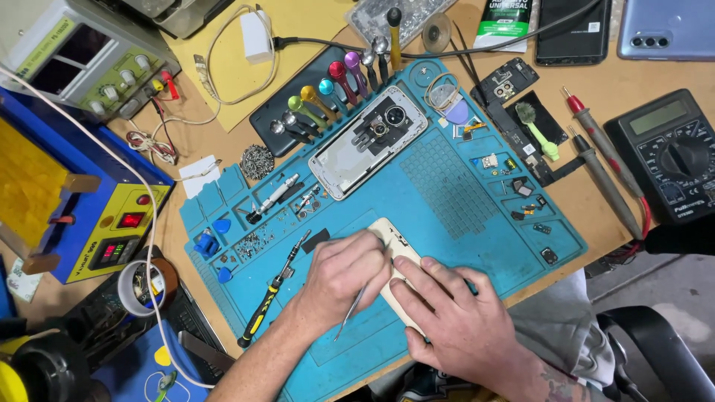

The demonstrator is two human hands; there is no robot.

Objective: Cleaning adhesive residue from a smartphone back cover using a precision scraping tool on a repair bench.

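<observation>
At the left edge of the worktop stands a blue and yellow machine (82, 216) with a red switch, and behind it, in the far left corner, a grey power supply (82, 56) with knobs. Near the front left corner lies a roll of tape (145, 286). A large blue mat (462, 201) covers the middle of the worktop. On its left part there are small blue picks, tiny screws and a screwdriver (272, 298) with a black and yellow handle, which lies just beside the left hand. The left hand (342, 279) is at the front edge of the mat; its fingers are curled closed around thin metal tweezers (350, 313), whose free end points toward the person. Under both hands lies a cream phone part (389, 232), near the front edge of the mat, and the left fingers touch it. The right hand (454, 313) presses flat on this part with the fingers spread and nearly straight; it grips nothing. Farther back on the mat, an opened phone frame (369, 141) lies tilted, and a row of coloured screwdrivers (328, 93) is behind it. Near the right edge of the worktop lie two probes (603, 171) and a black multimeter (666, 152).
</observation>
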